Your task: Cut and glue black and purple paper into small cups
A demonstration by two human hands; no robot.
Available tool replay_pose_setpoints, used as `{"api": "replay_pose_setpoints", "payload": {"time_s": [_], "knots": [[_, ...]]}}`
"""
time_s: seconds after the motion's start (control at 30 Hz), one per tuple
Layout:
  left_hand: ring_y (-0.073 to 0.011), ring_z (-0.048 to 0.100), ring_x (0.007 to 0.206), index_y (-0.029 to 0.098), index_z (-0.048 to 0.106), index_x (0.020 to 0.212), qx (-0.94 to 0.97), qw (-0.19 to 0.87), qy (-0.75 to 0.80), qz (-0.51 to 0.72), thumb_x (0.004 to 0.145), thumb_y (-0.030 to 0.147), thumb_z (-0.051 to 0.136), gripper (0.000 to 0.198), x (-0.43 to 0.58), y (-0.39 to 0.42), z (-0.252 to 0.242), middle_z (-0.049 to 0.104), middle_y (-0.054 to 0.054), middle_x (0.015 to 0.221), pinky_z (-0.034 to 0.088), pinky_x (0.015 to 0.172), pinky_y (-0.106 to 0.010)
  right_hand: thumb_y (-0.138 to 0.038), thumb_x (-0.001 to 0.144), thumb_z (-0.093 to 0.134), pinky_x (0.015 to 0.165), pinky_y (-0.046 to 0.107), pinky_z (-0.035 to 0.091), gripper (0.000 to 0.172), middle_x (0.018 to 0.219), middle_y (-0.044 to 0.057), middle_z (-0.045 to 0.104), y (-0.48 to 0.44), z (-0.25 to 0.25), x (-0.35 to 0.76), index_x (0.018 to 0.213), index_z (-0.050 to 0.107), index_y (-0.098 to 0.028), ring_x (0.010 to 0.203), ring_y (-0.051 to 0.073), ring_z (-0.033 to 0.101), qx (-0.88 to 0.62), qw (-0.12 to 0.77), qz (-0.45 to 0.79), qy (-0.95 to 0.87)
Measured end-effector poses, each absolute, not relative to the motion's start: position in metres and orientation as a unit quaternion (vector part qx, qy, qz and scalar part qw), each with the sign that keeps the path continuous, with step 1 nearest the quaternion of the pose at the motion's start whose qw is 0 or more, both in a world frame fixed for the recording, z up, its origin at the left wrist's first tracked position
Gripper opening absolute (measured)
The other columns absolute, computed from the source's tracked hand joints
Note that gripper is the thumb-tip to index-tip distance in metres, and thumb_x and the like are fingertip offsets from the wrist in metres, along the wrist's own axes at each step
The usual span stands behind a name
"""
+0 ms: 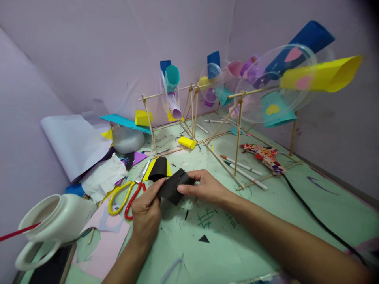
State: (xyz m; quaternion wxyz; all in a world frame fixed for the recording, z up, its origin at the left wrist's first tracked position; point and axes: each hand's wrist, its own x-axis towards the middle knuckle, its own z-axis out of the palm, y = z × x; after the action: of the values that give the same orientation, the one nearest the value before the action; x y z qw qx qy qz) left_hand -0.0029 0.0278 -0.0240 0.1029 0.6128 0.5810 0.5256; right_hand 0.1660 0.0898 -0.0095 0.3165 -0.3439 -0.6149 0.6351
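Observation:
A folded piece of black paper (173,188) is held between my two hands above the green tabletop. My left hand (147,209) pinches its left end between thumb and fingers. On its right end, my right hand (204,185) grips with the thumb on the near face and the fingers behind. Just past it lies a rolled black paper tube (158,169) on a yellow paper piece (169,169). Scissors (139,179) with one yellow and one red handle rest left of the tube, close to my left hand. Small black scraps (204,238) lie below my hands.
Stick frames (238,134) carrying clear discs with coloured paper tubes stand at the back and right. A patterned glue gun (265,156) with a black cord and marker pens (245,167) lie right. A white mug (59,217) lies tipped at left, near a phone (51,266) and crumpled paper (103,177).

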Motion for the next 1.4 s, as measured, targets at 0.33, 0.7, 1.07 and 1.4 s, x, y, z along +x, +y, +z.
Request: {"api": "replay_pose_setpoints", "payload": {"time_s": [0.33, 0.7, 1.07, 1.4], "knots": [[-0.0152, 0.063, 0.099, 0.018, 0.066, 0.106, 0.682, 0.133, 0.527, 0.489, 0.076, 0.009, 0.05, 0.034, -0.009, 0.026, -0.023, 0.068, -0.002, 0.107, 0.048, 0.092, -0.024, -0.017, 0.054, 0.062, 0.039, 0.019, 0.036, 0.011, 0.048, -0.004, 0.054, 0.092, -0.008, 0.164, 0.065, 0.061, -0.013, 0.038, 0.007, 0.044, -0.37, 0.307, 0.677, -0.557], [-0.0265, 0.058, 0.106, 0.012, 0.056, 0.115, 0.776, -0.042, 0.507, 0.374, 0.074, 0.027, 0.06, 0.044, -0.001, 0.02, -0.023, 0.063, -0.016, 0.113, 0.048, 0.089, -0.041, -0.018, 0.057, 0.054, 0.038, 0.018, 0.03, 0.006, 0.043, -0.006, 0.046, 0.085, -0.014, 0.159, 0.053, 0.055, -0.014, 0.039, 0.006, 0.04, -0.405, 0.332, 0.614, -0.59], [-0.0252, 0.065, 0.091, 0.005, 0.054, 0.109, 0.772, -0.141, 0.506, 0.357, 0.073, 0.019, 0.055, 0.039, 0.013, 0.015, -0.019, 0.068, -0.019, 0.097, 0.053, 0.079, -0.032, -0.026, 0.063, 0.055, 0.042, 0.02, 0.025, 0.02, 0.048, -0.002, 0.043, 0.069, -0.017, 0.148, 0.047, 0.048, -0.016, 0.048, 0.01, 0.042, -0.502, 0.332, 0.422, -0.678], [-0.0245, 0.068, 0.082, 0.005, 0.057, 0.106, 0.745, -0.238, 0.55, 0.293, 0.07, 0.01, 0.044, 0.039, 0.021, 0.021, -0.02, 0.07, -0.018, 0.094, 0.053, 0.065, -0.029, -0.031, 0.075, 0.053, 0.043, 0.022, 0.021, 0.037, 0.043, -0.004, 0.04, 0.057, -0.02, 0.143, 0.042, 0.042, -0.016, 0.043, 0.007, 0.032, -0.474, 0.393, 0.312, -0.724]]}}
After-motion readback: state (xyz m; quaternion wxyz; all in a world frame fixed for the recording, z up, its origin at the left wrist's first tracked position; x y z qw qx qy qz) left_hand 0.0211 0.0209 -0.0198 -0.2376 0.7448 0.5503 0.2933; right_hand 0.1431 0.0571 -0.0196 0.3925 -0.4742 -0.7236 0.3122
